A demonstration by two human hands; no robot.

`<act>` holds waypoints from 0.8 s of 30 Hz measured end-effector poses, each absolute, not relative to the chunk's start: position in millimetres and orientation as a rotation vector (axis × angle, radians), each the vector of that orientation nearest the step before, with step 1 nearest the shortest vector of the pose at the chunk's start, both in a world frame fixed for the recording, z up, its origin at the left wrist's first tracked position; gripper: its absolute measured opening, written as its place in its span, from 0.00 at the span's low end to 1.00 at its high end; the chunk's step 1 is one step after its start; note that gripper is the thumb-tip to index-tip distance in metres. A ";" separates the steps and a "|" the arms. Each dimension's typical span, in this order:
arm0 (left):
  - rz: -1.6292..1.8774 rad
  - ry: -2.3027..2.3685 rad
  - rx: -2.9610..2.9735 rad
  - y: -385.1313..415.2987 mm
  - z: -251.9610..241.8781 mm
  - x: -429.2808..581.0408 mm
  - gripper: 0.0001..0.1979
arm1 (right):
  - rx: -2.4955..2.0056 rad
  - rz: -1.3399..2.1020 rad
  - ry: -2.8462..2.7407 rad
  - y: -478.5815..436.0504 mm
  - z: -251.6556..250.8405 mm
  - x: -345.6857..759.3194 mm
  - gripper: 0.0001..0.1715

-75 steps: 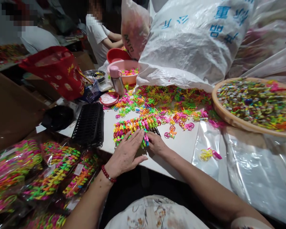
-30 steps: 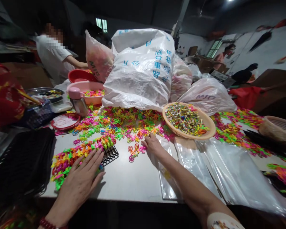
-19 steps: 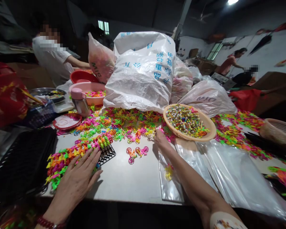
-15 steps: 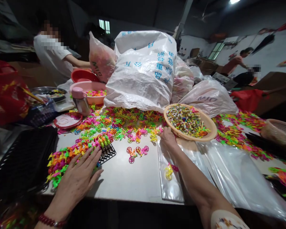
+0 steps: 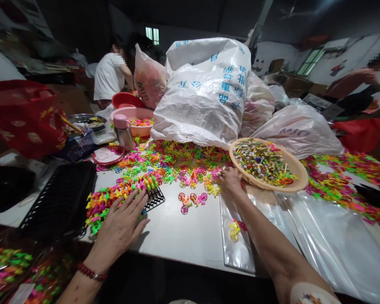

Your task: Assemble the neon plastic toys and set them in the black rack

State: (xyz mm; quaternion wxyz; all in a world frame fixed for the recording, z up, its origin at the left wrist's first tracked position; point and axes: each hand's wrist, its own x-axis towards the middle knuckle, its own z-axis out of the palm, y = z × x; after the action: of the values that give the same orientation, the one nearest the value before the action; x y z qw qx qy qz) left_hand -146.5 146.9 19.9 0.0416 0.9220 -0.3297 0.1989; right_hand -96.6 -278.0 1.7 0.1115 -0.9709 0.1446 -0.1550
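Observation:
My left hand (image 5: 123, 221) lies with fingers outstretched over small bright plastic toy figures (image 5: 106, 200), which stand in rows in a black grid tray (image 5: 155, 199). The tray's right end is bare. At the tan basin's (image 5: 299, 185) left rim, my right hand (image 5: 230, 179) reaches the edge of the loose toys with bent fingers. Its fingertips are hard to see, so what they pinch cannot be made out. Between the hands lies a small group of pink and orange toy figures with wheels (image 5: 192, 200). A yellow one (image 5: 234, 231) rests on clear plastic bags (image 5: 240, 255) under my right forearm.
Stacked black trays (image 5: 58, 198) lie at left. A pink-lidded flask (image 5: 124, 133) stands beside a red basket (image 5: 107, 162). A large white sack (image 5: 202, 97) rises behind the toy heap. More clear bags (image 5: 338, 236) cover the right side. Two people work farther back.
The view has swung left, so everything sits farther right in the picture. Both hands keep nearly the same places over the tray and at the toy heap. The white-shirted person has turned and bent.

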 end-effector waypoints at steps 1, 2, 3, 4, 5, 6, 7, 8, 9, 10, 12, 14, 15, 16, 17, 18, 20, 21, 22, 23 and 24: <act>0.604 -1.007 2.822 147.0 20.2 -146.8 0.29 | -2.832 -0.485 0.434 -274.9 3.2 -94.0 0.13; 0.601 -1.007 2.822 147.2 20.6 -147.1 0.29 | -2.794 -0.515 0.460 -271.7 4.6 -90.8 0.14; 0.602 -1.008 2.824 147.3 21.0 -147.3 0.29 | -2.734 -0.539 0.492 -268.1 5.8 -87.3 0.14; 0.605 -1.007 2.826 147.3 21.4 -147.6 0.29 | -2.655 -0.553 0.518 -263.9 6.7 -84.1 0.15; 0.608 -1.008 2.828 147.4 21.9 -147.8 0.29 | -2.565 -0.556 0.532 -259.2 7.4 -81.5 0.16; 0.612 -1.008 2.831 147.4 22.3 -148.1 0.29 | -2.475 -0.547 0.528 -253.8 7.8 -79.6 0.17; 0.615 -1.006 2.832 147.3 22.9 -148.5 0.29 | -2.399 -0.532 0.503 -247.8 8.0 -78.4 0.19; 0.612 -1.004 2.834 147.2 23.7 -149.0 0.29 | -2.337 -0.518 0.459 -241.3 8.1 -77.9 0.20; 0.605 -1.002 2.834 147.0 24.6 -149.7 0.29 | -2.289 -0.507 0.406 -234.6 8.2 -77.7 0.20; 0.597 -0.999 2.835 146.7 25.9 -150.5 0.29 | -2.258 -0.502 0.350 -228.0 8.4 -77.8 0.20; 0.578 -0.987 2.845 146.2 29.0 -152.3 0.29 | -2.256 -0.498 0.262 -216.1 8.8 -77.5 0.20; 0.559 -0.970 2.859 145.9 32.0 -154.0 0.29 | -2.288 -0.499 0.253 -208.4 9.1 -75.2 0.21; 0.552 -0.962 2.864 145.9 33.1 -154.6 0.29 | -2.297 -0.490 0.279 -206.5 9.2 -73.1 0.21; 0.547 -0.956 2.866 145.9 33.8 -155.1 0.29 | -2.282 -0.477 0.313 -205.9 9.1 -70.5 0.22; 0.545 -0.951 2.865 146.0 33.9 -155.4 0.29 | -2.240 -0.462 0.338 -206.4 9.2 -67.6 0.24; 0.546 -0.945 2.861 146.1 33.6 -155.5 0.30 | -2.185 -0.454 0.349 -207.4 9.4 -64.6 0.25; 0.544 -0.930 2.852 146.0 31.8 -155.3 0.29 | -2.084 -0.469 0.328 -209.3 11.2 -59.5 0.27; 0.540 -0.920 2.846 145.8 30.8 -155.0 0.29 | -2.045 -0.484 0.310 -208.9 12.8 -57.9 0.27; 0.533 -0.908 2.843 145.5 30.0 -154.6 0.29 | -2.015 -0.489 0.297 -207.0 15.1 -57.4 0.27; 0.523 -0.896 2.841 145.2 29.7 -154.2 0.29 | -1.984 -0.475 0.280 -203.2 17.8 -58.0 0.27; 0.511 -0.886 2.841 145.2 29.9 -153.8 0.29 | -1.942 -0.443 0.259 -197.4 20.9 -59.8 0.27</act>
State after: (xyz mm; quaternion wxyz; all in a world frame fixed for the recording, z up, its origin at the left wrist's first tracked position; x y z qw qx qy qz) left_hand -153.8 145.2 29.9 0.0609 0.9391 -0.2930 0.1689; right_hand -59.8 -197.4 20.9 0.5368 -0.8157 0.1087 -0.1863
